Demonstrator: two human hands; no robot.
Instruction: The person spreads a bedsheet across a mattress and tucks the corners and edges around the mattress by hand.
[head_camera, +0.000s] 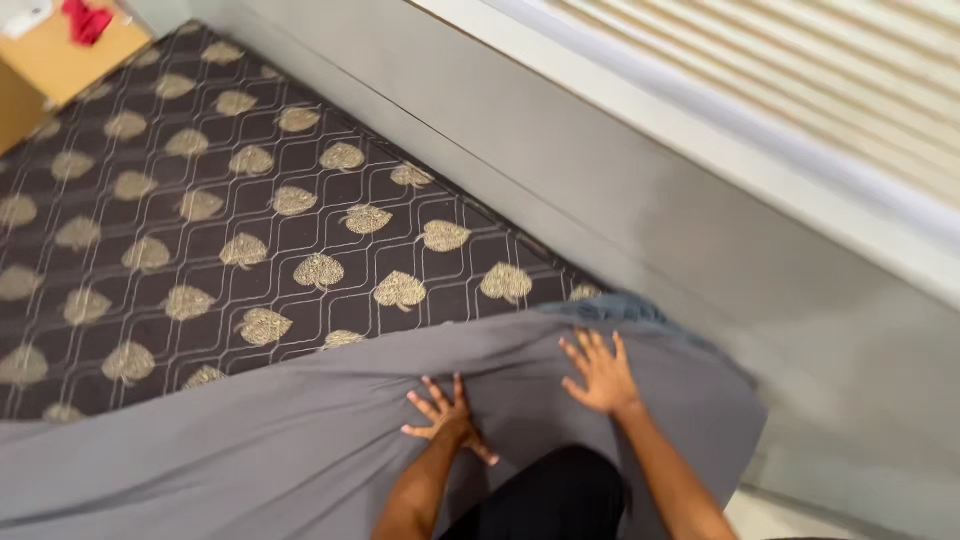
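Sheet (280, 450), grey, half over patterned mattress (200, 220); my left hand (447, 415) and right hand (600, 372) press flat, fingers spread, gripping nothing; best smoothed outward, evenly, toward wall (620, 180).

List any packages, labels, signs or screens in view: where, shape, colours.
None that can be made out: no package, label, sign or screen.
Closest candidate: white object at the top-left corner on a tan wooden surface, cut off by the frame edge; too little shows to tell its kind.
Red cloth beside it: crumpled, no label visible.
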